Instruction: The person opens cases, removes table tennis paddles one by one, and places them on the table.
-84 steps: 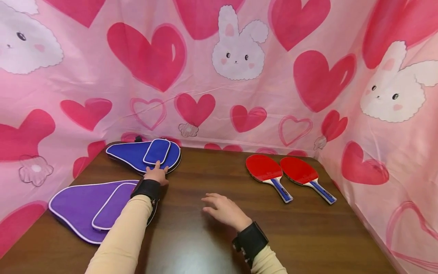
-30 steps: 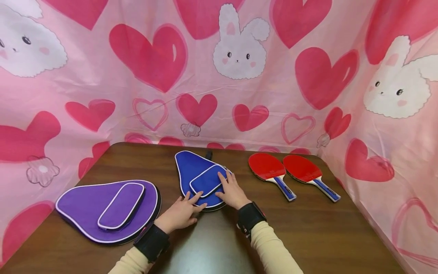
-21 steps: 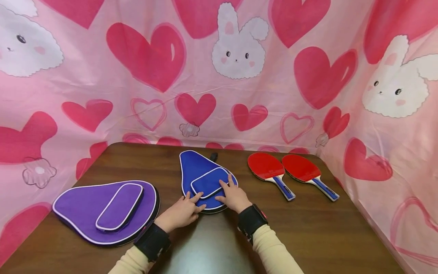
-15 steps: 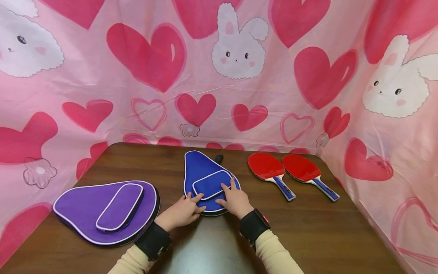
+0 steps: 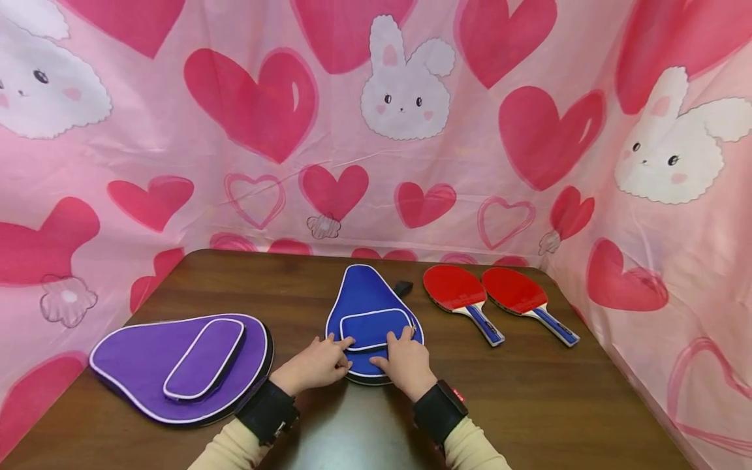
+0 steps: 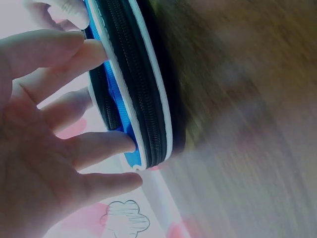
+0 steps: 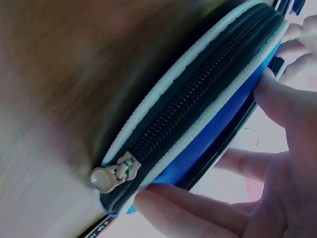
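A blue table tennis bat case [image 5: 364, 287] with white piping lies at mid-table, its narrow end toward the back. My left hand [image 5: 314, 365] rests fingertips on its lower left, by the raised pocket [image 5: 376, 329]. On the lower right, the fingers of my right hand [image 5: 408, 365] touch the case beside the pocket. The left wrist view shows spread, fairly straight fingers against the case's edge and its black zipper [image 6: 141, 94]. A metal zipper pull [image 7: 111, 176] shows near my right fingers in the right wrist view. A black strap [image 5: 403, 288] sticks out at the right.
To the left lies a purple bat case [image 5: 147, 356] with a similar pocket. Two red bats with blue-and-white handles, a nearer one [image 5: 452, 287] and one farther right [image 5: 514, 290], lie at the right back. A pink heart-print curtain [image 5: 264, 189] surrounds the wooden table [image 5: 529, 405].
The blue case has come from the back left to the middle and turned, its narrow end now pointing away. My right hand has joined the left on it. Lately the case shifted slightly nearer and rightward.
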A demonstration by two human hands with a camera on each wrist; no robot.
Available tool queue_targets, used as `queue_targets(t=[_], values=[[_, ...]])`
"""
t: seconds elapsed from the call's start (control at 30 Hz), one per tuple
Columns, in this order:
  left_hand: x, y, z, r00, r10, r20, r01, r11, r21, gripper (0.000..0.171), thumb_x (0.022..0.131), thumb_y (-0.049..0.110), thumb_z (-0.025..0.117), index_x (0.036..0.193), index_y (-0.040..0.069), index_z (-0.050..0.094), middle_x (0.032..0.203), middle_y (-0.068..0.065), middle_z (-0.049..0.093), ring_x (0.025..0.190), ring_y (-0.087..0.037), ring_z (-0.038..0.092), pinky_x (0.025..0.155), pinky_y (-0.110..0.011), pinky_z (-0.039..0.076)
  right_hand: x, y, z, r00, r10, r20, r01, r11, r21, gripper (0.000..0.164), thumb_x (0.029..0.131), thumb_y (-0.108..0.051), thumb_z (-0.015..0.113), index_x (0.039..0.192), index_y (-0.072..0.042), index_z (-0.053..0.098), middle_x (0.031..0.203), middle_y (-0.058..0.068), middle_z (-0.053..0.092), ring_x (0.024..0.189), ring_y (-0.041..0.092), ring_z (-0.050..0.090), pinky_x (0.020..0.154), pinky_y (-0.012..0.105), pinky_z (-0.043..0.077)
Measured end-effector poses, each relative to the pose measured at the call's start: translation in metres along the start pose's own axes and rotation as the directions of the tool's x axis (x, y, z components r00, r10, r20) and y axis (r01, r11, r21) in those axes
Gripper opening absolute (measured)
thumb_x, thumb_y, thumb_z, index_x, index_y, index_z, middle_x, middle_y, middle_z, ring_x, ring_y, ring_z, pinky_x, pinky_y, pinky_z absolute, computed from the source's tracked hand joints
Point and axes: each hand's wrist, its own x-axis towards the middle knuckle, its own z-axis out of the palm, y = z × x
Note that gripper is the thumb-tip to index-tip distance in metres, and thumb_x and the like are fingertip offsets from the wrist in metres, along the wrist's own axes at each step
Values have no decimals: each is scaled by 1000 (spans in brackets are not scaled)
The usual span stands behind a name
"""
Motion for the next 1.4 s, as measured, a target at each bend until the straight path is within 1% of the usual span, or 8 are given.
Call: queue_targets(t=[0.33, 0.6, 0.67, 0.77, 0.9, 1.0, 1.17, 1.4], values=[[-1, -1, 3, 999, 5, -33, -5, 1000, -16, 12, 87, 3, 65, 78, 3, 73, 125, -26, 60, 113, -60, 49, 88, -75, 34, -13, -6, -1, 999, 9, -47, -11, 999, -39, 53, 82, -43, 75, 108, 3, 66, 97, 26, 56, 58, 27, 60, 59, 40, 56], [-2, 1, 4, 997, 32, -66, -33, 999, -7, 20, 87, 3, 65, 70, 10, 58, 124, -26, 60, 112, -59, 50, 89, -73, 36, -19, 15, -11, 999, -46, 10, 43, 987, 156, 45, 87, -34, 72, 114, 2, 65, 108, 28, 58, 79, 37, 64, 72, 49, 56], [-3, 1, 4, 998, 34, -61, -35, 999, -16, 19, 87, 2, 66, 72, 10, 58, 124, -26, 60, 113, -59, 49, 89, -72, 36, -17, 28, -13, 998, -59, 17, 52, 960, 276, 38, 90, -28, 69, 116, 0, 65, 109, 25, 58, 84, 36, 63, 75, 50, 55], [-3, -2, 5, 999, 32, -43, -34, 999, -39, 18, 88, 4, 66, 73, 10, 57, 125, -27, 59, 114, -57, 50, 89, -72, 36, -13, 49, -14, 999, -54, 3, 45, 872, 487, 29, 94, -12, 62, 119, 3, 63, 98, 18, 57, 79, 31, 61, 71, 47, 54], [2, -9, 3, 1000, 17, -2, -17, 993, -117, 11, 90, 7, 66, 80, 9, 63, 127, -25, 59, 113, -49, 54, 88, -60, 43, -6, 74, -15, 999, -35, 30, 11, 810, 586, 39, 91, 3, 58, 129, 10, 51, 103, 20, 55, 90, 34, 58, 81, 50, 51], [8, -15, -2, 999, 41, 11, -38, 981, -188, 6, 92, 9, 64, 88, 7, 68, 117, -19, 65, 104, -35, 61, 82, -43, 49, -6, 86, -15, 986, -43, 163, -55, 834, 549, 67, 85, -2, 70, 141, 12, 36, 128, 29, 49, 117, 42, 49, 98, 57, 40], [18, -8, -7, 999, -9, -40, 2, 985, -173, 20, 89, 6, 69, 107, 2, 62, 101, -11, 61, 88, -25, 61, 79, -42, 50, -4, 91, -8, 955, -49, 292, -110, 856, 504, 101, 73, -11, 84, 148, 11, 21, 145, 33, 35, 133, 48, 34, 104, 60, 30], [33, 3, -2, 989, -145, 32, 143, 988, 52, 68, 81, 17, 78, 141, 11, 49, 148, -24, 31, 130, -52, 33, 100, -62, 34, -1, 88, -6, 956, -5, 293, -116, 912, 393, 93, 71, -11, 86, 146, 7, 34, 122, 26, 51, 114, 40, 49, 98, 58, 40]])
